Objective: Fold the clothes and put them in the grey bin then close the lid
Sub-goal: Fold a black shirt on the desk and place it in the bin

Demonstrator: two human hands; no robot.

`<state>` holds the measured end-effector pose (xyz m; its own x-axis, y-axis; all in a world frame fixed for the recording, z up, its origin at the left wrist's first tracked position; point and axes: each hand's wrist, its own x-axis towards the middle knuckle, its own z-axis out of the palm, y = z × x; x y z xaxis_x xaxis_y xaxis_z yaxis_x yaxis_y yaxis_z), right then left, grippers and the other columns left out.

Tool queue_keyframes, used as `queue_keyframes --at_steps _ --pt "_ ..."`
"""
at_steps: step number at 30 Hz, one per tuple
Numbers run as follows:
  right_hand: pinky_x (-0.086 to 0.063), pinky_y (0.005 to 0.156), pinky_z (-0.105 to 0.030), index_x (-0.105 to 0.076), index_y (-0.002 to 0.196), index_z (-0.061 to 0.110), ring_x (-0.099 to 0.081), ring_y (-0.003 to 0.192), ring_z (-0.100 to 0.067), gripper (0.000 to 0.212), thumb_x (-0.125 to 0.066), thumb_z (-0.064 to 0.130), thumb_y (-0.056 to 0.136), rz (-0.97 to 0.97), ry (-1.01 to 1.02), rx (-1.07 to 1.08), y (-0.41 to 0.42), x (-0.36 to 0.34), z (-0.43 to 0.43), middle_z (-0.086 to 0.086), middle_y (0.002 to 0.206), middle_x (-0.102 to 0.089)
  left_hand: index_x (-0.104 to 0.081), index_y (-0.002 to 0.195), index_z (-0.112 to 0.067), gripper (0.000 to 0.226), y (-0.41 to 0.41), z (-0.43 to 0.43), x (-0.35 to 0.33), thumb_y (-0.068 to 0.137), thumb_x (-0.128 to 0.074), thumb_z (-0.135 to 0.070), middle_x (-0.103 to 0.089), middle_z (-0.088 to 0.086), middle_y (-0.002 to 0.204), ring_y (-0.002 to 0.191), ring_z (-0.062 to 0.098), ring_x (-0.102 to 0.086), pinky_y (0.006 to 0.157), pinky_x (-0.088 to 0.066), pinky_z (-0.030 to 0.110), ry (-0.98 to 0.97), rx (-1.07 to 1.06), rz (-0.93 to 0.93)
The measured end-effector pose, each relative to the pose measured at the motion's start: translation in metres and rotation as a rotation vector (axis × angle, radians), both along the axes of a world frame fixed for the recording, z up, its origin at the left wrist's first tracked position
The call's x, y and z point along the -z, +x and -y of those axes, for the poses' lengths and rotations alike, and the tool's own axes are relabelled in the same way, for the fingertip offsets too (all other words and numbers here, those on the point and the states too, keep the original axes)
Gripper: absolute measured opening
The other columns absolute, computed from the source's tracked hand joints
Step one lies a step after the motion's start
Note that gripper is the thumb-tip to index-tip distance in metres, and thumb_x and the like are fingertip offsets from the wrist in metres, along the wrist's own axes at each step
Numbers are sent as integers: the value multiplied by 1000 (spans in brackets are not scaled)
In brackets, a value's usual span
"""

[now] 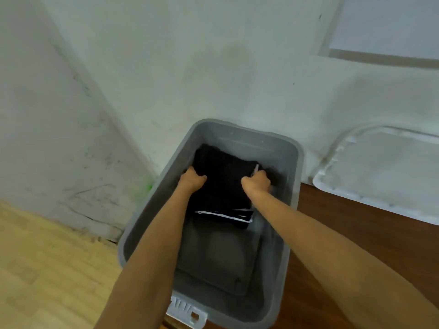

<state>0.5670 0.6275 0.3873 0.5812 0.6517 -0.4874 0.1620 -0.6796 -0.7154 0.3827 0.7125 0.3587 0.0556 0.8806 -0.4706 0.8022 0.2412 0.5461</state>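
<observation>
A grey plastic bin (294, 176) stands open against the wall, its far half filled by a folded black garment (223, 184) with thin white stripes along its near edge. Both my arms reach down inside the bin. My left hand (192, 179) grips the garment's left side with curled fingers. On the garment's right side, my right hand (257, 182) holds the cloth near a white strip. The near half of the bin's floor is bare. A translucent white lid (380, 172) lies flat to the right of the bin.
The bin sits on a dark brown surface (356, 236) beside a scuffed white wall (166, 79). Light wooden floor (47, 269) lies to the left. A white latch piece (187, 314) shows at the bin's near edge.
</observation>
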Motion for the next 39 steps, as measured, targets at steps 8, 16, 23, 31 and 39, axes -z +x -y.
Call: queue_keyframes --at_steps 8,16,23,31,39 --pt "-44 99 -49 -54 129 9 -53 116 -37 51 -63 20 79 807 232 -329 -38 21 -8 -15 128 -54 -19 163 -15 71 32 28 36 99 -48 -31 -18 16 169 155 35 -19 126 -17 53 716 466 -425" --pt "-8 124 -63 -38 156 3 -25 149 -49 70 -39 46 100 1063 2 -767 -20 93 -7 -31 158 -34 -1 165 -18 76 13 1 98 104 -23 -59 8 13 171 158 26 14 129 2 45 607 546 -251" --pt "-23 116 -65 -40 155 6 -32 143 -52 72 -45 48 97 1016 15 -608 -25 116 -12 -27 156 -39 -12 165 -24 77 16 -22 121 102 -39 -58 -2 7 173 159 22 8 128 -9 48 658 561 -74" --pt "-22 118 -64 -40 155 6 -30 145 -51 71 -44 47 97 1045 57 -576 -21 124 -16 -26 158 -38 -10 165 -24 75 20 -25 127 104 -37 -57 -1 8 173 159 22 8 128 -9 48 695 560 -108" --pt "-20 119 -63 -35 158 9 -28 147 -49 72 -35 50 99 997 -54 -690 -19 107 -18 -23 161 -34 -6 165 -21 73 23 -17 108 105 -20 -59 0 13 172 159 27 6 129 -1 46 644 610 -370"
